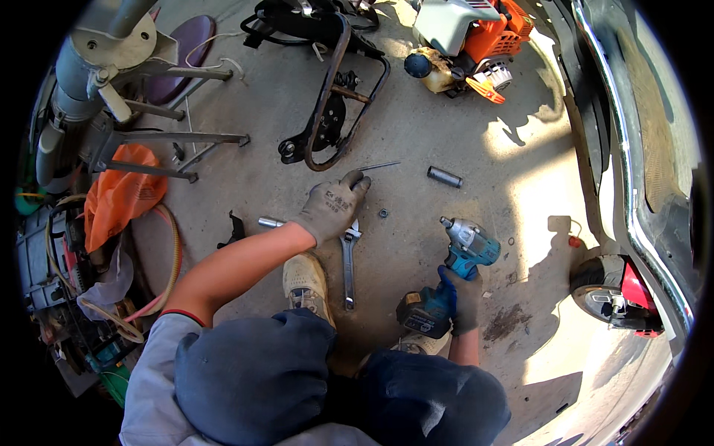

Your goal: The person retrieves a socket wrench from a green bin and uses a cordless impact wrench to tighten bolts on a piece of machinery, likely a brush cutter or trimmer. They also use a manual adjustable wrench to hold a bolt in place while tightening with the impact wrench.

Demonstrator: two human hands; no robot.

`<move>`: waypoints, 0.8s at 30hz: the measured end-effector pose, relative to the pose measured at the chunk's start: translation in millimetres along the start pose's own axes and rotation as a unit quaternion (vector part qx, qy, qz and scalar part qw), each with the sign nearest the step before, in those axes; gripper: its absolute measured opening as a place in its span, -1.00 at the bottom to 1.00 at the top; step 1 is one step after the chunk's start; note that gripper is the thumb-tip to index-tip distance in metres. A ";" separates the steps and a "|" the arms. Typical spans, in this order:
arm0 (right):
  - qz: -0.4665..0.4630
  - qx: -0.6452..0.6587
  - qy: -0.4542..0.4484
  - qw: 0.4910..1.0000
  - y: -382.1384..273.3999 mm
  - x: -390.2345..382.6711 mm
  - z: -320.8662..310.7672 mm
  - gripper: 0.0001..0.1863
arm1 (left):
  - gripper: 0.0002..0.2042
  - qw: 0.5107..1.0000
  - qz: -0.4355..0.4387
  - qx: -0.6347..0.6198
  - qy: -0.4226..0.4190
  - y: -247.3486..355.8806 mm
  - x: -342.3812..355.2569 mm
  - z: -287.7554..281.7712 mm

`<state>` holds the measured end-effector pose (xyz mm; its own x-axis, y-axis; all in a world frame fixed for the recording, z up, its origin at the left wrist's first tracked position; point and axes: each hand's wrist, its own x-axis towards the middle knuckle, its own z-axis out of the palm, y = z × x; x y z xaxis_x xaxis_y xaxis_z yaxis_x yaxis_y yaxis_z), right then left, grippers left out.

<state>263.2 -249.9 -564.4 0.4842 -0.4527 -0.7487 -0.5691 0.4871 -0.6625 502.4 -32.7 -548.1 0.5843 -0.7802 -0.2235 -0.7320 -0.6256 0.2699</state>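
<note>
concrete floor (416, 141), gloved hands, impact driver (454, 271)

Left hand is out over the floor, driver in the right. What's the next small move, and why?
Probably lower the left hand onto the thin rod just past its fingers and pinch it. The hand is reaching there, not touching yet, while the right hand holds the driver idle.

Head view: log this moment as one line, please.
left hand: gloved, over adjustable wrench on concrete | right hand: gripping teal impact wrench | dark socket lying apart
</note>
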 end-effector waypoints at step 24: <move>-0.088 0.145 -0.147 0.974 -53.8 -46.2 52.5 -0.66 | -0.67 0.473 -0.160 -0.865 -0.055 43.9 24.2 -35.7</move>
<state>306.3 -216.0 -495.2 0.7507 -0.3358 -0.5689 -0.2686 0.6316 -0.7273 496.9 -79.2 -508.2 0.4773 -0.6985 -0.5332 0.8241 0.1451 0.5476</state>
